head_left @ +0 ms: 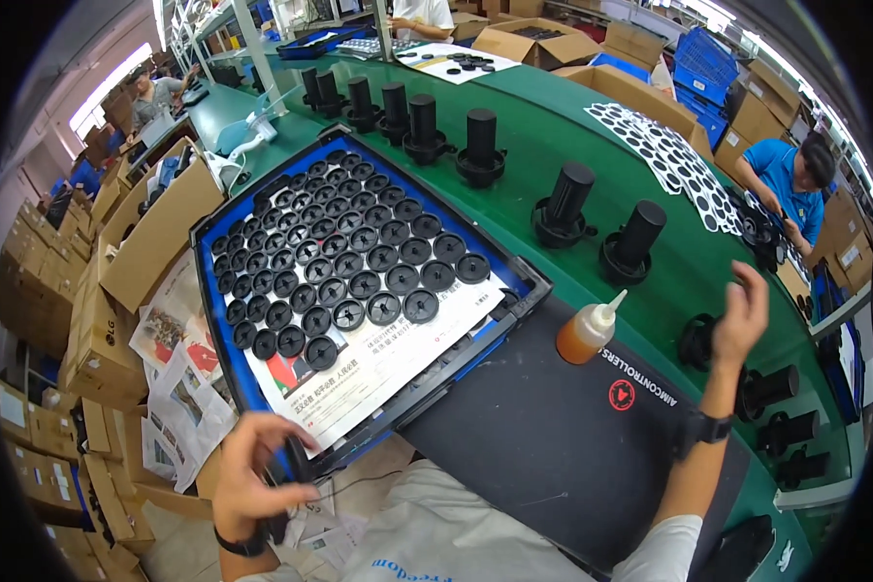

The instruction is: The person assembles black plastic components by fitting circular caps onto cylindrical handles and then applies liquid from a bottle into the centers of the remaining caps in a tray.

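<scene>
At the near corner of the blue tray [225, 320], left hand [247, 475] is curled around a black disc part [296, 464], fingers clasping its rim. Right hand [742, 315] is raised over the green table [543, 126], fingers loose, holding nothing. The disc looks light, rigid moulded plastic, probably smooth; the rim is the likely best hold. More discs [349, 267] lie in rows on newspaper in the tray. An amber squeeze bottle [585, 333] stands on a black mat [553, 436]. Black cylindrical parts [480, 145] line the table; cardboard boxes [155, 233] and other workers surround it.
</scene>
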Demonstrator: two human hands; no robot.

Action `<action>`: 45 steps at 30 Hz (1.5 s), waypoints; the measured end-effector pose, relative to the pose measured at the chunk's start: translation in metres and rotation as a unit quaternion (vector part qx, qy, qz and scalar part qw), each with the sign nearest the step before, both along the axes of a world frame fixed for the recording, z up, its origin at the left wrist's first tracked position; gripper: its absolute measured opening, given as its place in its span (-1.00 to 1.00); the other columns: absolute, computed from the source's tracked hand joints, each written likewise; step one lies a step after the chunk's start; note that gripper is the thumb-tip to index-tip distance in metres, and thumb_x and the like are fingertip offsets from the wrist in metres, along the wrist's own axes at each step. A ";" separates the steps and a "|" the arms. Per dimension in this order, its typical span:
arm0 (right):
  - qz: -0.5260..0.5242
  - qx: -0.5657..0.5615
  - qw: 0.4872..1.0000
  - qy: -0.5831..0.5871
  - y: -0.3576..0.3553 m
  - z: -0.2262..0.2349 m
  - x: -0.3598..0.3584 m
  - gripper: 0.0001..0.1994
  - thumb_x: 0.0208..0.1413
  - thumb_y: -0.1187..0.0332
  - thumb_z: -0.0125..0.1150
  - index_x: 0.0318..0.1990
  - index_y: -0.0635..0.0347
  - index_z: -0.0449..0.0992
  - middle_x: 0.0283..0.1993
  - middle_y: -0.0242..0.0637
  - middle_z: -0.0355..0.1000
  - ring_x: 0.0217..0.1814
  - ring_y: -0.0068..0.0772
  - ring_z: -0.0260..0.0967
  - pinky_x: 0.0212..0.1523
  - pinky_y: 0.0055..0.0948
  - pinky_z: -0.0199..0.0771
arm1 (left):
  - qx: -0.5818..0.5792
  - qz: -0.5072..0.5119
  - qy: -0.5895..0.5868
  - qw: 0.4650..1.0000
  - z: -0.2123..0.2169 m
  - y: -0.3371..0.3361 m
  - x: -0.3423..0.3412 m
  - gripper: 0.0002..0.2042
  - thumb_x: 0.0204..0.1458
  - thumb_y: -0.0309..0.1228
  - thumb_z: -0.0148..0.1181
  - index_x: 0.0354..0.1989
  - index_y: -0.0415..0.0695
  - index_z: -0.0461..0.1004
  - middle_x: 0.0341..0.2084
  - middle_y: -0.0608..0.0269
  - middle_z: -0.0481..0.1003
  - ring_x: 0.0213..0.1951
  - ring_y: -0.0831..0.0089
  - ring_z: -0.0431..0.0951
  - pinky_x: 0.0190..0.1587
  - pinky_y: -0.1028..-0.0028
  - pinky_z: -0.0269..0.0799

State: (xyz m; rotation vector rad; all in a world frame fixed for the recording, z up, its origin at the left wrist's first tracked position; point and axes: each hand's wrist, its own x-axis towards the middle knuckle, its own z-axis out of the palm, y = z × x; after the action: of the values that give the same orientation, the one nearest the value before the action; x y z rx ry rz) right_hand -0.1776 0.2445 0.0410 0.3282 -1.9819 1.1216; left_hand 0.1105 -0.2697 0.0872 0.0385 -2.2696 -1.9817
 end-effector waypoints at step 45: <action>0.521 -0.596 0.610 -0.034 -0.060 0.035 0.086 -0.40 0.02 -0.13 -0.03 -0.03 0.26 0.30 -0.20 -0.16 0.34 -0.21 -0.22 0.34 -0.12 -0.15 0.39 | 0.333 -0.191 0.180 0.906 -0.061 0.266 -0.122 -0.28 -0.23 -0.58 0.45 0.15 -0.41 0.19 0.02 0.00 0.33 0.04 0.32 0.43 0.09 0.32 0.45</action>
State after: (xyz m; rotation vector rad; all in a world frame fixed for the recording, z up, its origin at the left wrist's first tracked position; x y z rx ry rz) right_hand -0.0916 0.1840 0.0763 0.6956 -0.4829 2.8836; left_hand -0.0112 -0.0032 0.0261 -0.6906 -1.3684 -2.5937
